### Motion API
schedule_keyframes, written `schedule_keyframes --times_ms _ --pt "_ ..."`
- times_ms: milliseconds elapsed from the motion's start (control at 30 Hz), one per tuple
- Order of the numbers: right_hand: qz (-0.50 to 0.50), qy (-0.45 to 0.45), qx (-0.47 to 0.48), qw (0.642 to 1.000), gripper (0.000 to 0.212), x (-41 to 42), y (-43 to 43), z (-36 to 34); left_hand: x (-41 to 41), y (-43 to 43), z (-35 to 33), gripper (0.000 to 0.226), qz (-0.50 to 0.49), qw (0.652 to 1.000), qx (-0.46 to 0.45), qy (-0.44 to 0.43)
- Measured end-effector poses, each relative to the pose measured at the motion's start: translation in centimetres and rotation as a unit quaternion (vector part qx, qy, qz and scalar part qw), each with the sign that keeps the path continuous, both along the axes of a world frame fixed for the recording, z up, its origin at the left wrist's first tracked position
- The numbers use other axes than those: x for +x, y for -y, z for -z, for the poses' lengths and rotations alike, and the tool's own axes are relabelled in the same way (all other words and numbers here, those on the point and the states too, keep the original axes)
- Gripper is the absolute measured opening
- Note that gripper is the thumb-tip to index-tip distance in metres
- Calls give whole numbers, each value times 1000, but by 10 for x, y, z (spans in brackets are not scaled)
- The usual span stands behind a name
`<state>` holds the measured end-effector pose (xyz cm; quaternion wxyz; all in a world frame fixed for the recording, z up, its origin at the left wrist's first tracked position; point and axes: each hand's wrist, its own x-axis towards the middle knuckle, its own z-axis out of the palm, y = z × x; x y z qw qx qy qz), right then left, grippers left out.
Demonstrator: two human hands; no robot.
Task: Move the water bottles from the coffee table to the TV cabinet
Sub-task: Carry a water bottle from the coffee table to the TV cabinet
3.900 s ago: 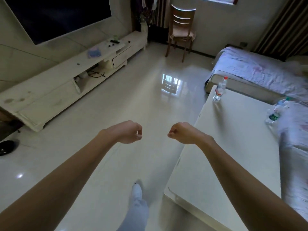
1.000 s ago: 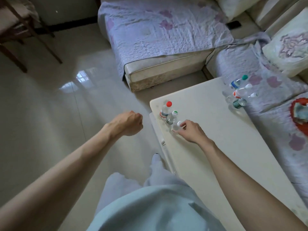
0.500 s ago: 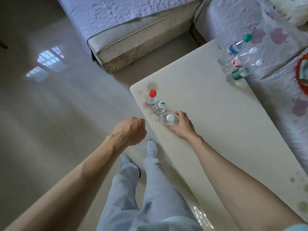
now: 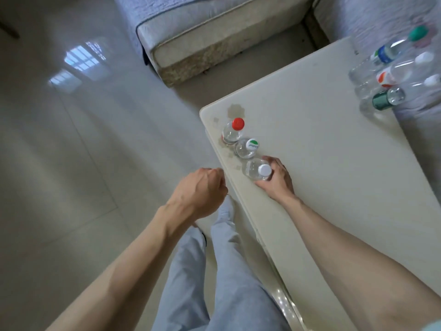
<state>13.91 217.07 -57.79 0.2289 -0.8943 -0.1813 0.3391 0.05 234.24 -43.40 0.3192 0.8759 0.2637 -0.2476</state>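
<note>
Three upright water bottles stand in a row near the left corner of the cream coffee table [image 4: 322, 163]: a red-capped bottle [image 4: 232, 131], a bottle with a white-and-green cap [image 4: 247, 147], and a white-capped bottle [image 4: 256, 169]. My right hand [image 4: 276, 181] grips the white-capped bottle, fingers curled round its body. My left hand [image 4: 202, 192] hovers in a fist beside the table's edge, holding nothing. Three more bottles [image 4: 391, 75] stand at the table's far right edge. The TV cabinet is out of view.
A sofa [image 4: 214, 27] with a pale quilted cover stands beyond the table, and another covered seat [image 4: 381, 17] runs along the table's right side. Glossy tiled floor [image 4: 83, 139] spreads to the left. My legs [image 4: 214, 271] stand close against the table's near edge.
I have leaned closer over the table. My right hand has closed round the white-capped bottle. My left fist has drifted nearer to the table's edge.
</note>
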Motion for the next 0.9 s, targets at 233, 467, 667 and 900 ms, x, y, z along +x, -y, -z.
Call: schedule_keyframes --times_ms 233,467,667,900 --pt "-1 32 35 999 61 -20 19 -67 -20 -14 -45 18 -100 994 -30 8" --pt "-77 118 108 984 64 -34 4 -180 -26 -8 -99 19 -145 987 -49 47" --pt "-138 175 229 947 65 -44 -41 -278 -43 3 -118 18 -348 918 -118 149" --pt "-190 126 319 920 70 -63 -91 -356 -76 6 -146 20 -573 728 -278 252"
